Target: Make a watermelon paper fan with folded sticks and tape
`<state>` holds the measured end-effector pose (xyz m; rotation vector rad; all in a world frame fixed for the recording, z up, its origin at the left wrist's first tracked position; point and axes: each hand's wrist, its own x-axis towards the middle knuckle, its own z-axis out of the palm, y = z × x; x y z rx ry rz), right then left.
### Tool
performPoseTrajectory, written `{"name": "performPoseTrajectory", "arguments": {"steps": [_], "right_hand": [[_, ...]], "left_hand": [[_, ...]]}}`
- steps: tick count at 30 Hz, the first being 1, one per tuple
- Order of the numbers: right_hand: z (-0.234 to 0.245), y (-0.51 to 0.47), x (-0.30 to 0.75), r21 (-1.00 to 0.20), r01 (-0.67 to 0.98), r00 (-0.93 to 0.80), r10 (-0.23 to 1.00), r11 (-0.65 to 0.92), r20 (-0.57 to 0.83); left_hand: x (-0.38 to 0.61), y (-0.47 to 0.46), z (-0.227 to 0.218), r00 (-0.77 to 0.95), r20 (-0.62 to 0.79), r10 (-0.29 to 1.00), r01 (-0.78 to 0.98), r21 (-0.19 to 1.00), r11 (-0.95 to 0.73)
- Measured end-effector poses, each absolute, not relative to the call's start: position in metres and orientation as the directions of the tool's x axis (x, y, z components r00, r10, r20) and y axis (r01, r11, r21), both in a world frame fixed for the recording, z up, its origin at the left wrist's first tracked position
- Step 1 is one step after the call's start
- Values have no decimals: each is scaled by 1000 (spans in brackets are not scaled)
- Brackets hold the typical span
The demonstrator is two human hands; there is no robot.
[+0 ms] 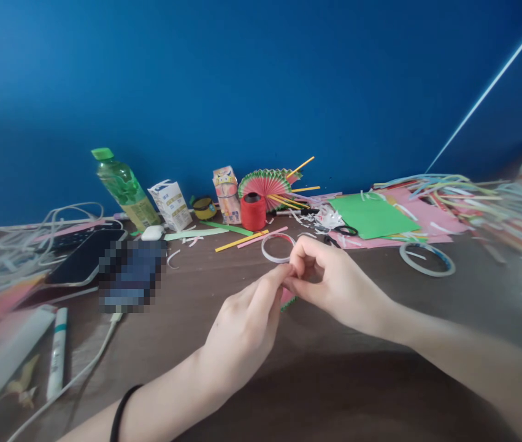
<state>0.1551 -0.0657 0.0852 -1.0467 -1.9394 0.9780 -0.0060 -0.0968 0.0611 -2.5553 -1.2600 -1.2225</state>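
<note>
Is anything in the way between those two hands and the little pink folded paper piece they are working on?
Nothing visible. The left hand and right hand both pinch the small pink folded paper piece with a green edge directly, above the brown table. The white tape ring lies behind them, apart.

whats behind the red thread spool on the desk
Right behind the red thread spool stands a pink and green folded paper fan, with yellow sticks poking out. The spool covers the fan's lower part.
</note>
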Motion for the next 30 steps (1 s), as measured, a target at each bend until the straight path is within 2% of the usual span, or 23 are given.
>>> {"name": "performPoseTrajectory", "arguments": {"steps": [9,14,22,26,30], "right_hand": [[83,-65,156,-782,444,-400,878,437,263],[84,-64,155,-769,463,-399,878,441,263],[83,-64,155,-756,470,-403,872,457,277],[83,-64,155,-740,479,-404,867,473,292],[82,-66,155,-682,520,-385,854,514,350]], "left_hand": [[-7,-96,57,368,680,634,664,285,-691],[-7,-96,55,387,677,627,659,273,-701],[-7,-98,55,377,647,663,658,317,-683],[-6,-98,57,346,642,685,642,371,-671],[-5,-98,61,285,581,762,577,531,-620]]}}
